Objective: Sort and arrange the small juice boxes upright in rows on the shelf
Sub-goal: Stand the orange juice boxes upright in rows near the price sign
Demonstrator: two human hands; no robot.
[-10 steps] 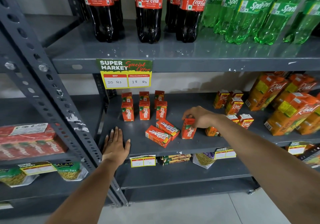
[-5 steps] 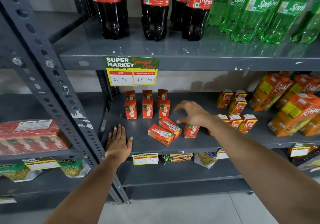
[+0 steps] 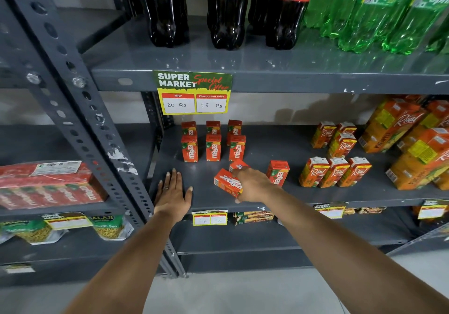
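Note:
Small red Maaza juice boxes (image 3: 213,147) stand upright in three short rows at the back left of the grey middle shelf (image 3: 279,146). Two more lie on their sides: a near lying box (image 3: 227,183) and a second lying box (image 3: 237,165) behind it. My right hand (image 3: 252,184) is closed over the near one, fingers on its right end. One Maaza box (image 3: 277,173) stands upright alone just right of that hand. My left hand (image 3: 172,192) rests flat, fingers apart, on the shelf's front left.
Small orange Real juice boxes (image 3: 335,171) stand in rows to the right, with large Real cartons (image 3: 410,143) beyond. Cola bottles (image 3: 227,10) and green Sprite bottles (image 3: 379,12) fill the shelf above. A price tag (image 3: 193,92) hangs from that shelf's edge. A perforated steel upright (image 3: 80,109) stands left.
My right hand let go of the box it stood upright and moved left onto the near lying box. The left hand stayed flat on the shelf.

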